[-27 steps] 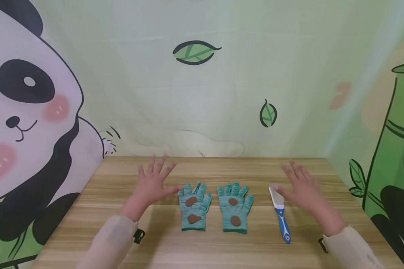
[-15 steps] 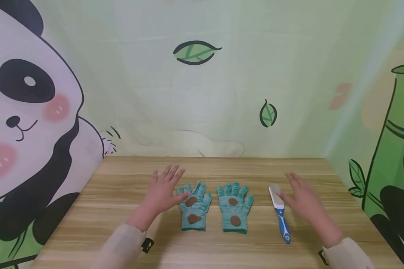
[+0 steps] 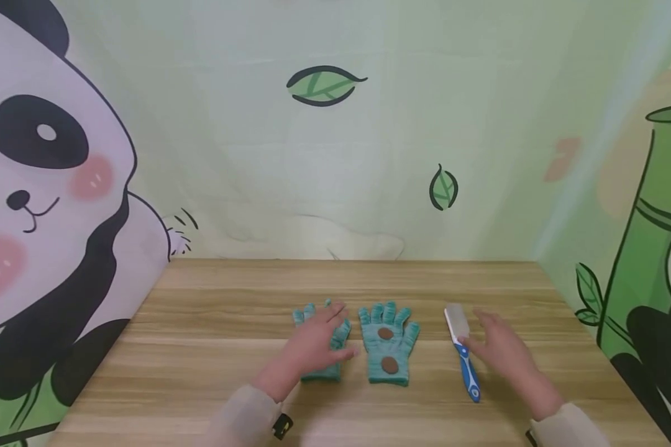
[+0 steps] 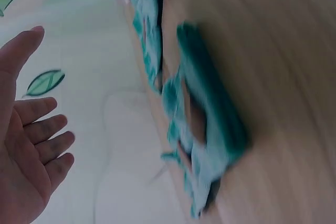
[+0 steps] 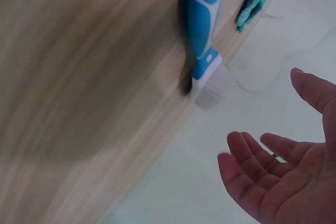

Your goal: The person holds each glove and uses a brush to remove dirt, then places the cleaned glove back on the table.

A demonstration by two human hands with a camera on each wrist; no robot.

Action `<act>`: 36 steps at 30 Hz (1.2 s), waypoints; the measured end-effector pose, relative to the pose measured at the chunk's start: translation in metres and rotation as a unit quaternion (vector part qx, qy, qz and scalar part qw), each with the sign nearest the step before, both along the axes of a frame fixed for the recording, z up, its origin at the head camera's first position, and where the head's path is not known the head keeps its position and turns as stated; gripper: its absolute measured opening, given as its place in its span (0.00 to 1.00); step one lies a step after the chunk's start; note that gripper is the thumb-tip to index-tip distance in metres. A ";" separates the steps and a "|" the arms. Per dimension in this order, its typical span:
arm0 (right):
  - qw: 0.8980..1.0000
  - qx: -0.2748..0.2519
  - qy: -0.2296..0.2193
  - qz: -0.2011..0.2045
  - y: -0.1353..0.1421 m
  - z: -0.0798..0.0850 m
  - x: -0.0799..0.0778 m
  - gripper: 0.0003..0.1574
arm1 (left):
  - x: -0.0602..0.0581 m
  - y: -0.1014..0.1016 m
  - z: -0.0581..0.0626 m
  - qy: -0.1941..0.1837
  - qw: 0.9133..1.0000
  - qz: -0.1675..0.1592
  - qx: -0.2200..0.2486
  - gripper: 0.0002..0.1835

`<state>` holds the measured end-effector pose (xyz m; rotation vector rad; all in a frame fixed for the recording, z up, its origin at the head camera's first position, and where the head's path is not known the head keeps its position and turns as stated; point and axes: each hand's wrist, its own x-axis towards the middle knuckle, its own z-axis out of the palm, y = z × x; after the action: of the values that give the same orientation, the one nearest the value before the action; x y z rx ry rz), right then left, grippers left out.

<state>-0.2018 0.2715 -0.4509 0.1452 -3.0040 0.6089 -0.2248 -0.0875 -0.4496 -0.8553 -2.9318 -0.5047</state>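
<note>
My left hand [image 3: 319, 347] hovers over the left teal knitted glove [image 3: 322, 376], fingers extended, hiding much of it in the head view. A gap shows between that hand and the glove [image 4: 202, 111] in the left wrist view. Beside it the right teal glove [image 3: 388, 347] lies flat, with two brown patches showing. Further right is a comb-like tool [image 3: 467, 371] with a blue and white handle, a white spine and a pale grey side. My right hand [image 3: 506, 354] is just right of this tool, fingers loosely bent and holding nothing; the palm [image 5: 299, 187] shows in the right wrist view.
Everything lies on a wood-grain table [image 3: 212, 316]. Behind it hangs a pale green backdrop [image 3: 229, 143] printed with a panda [image 3: 109, 248] at left, leaves and a bamboo stalk [image 3: 643, 248] at right. Dark wrist straps show at both cuffs.
My left hand has moved right and nearer, from beside the left glove to over it. The right hand has come slightly down and nearer, alongside the comb-like tool. The gloves and tool have stayed put.
</note>
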 end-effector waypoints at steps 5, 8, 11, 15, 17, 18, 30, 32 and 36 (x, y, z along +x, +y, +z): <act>0.999 -0.016 -0.047 -0.017 0.003 -0.008 -0.003 0.45 | 0.005 0.023 -0.012 -0.018 0.999 -0.027 -0.025 0.42; 0.996 -0.026 -0.078 -0.028 0.003 -0.013 -0.006 0.42 | 0.007 0.035 -0.020 -0.034 0.998 -0.034 -0.043 0.42; 0.992 -0.032 -0.112 -0.042 0.002 -0.017 -0.008 0.38 | 0.009 0.044 -0.027 -0.033 0.996 -0.035 -0.073 0.42; 0.988 -0.046 -0.135 -0.056 0.000 -0.022 -0.010 0.28 | 0.009 0.052 -0.032 -0.037 0.994 -0.033 -0.094 0.41; 0.986 -0.058 -0.144 -0.063 -0.001 -0.025 -0.010 0.24 | 0.008 0.053 -0.035 -0.041 0.994 -0.033 -0.100 0.41; 0.984 -0.064 -0.150 -0.067 -0.002 -0.026 -0.010 0.22 | 0.008 0.054 -0.036 -0.043 0.993 -0.033 -0.104 0.41; 0.971 -0.118 -0.190 -0.088 -0.002 -0.033 -0.013 0.14 | 0.006 0.064 -0.045 -0.067 0.984 -0.026 -0.163 0.44; 0.971 -0.125 -0.185 -0.084 -0.001 -0.033 -0.014 0.13 | 0.009 0.067 -0.045 -0.074 0.979 -0.021 -0.187 0.45; 0.973 -0.127 -0.179 -0.073 0.002 -0.033 -0.015 0.14 | 0.013 0.072 -0.044 -0.098 0.972 -0.008 -0.213 0.47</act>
<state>-0.2168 0.2737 -0.4834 -0.2222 -3.1882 1.0989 -0.2115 -0.0157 -0.4933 -0.9114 -3.2791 0.0532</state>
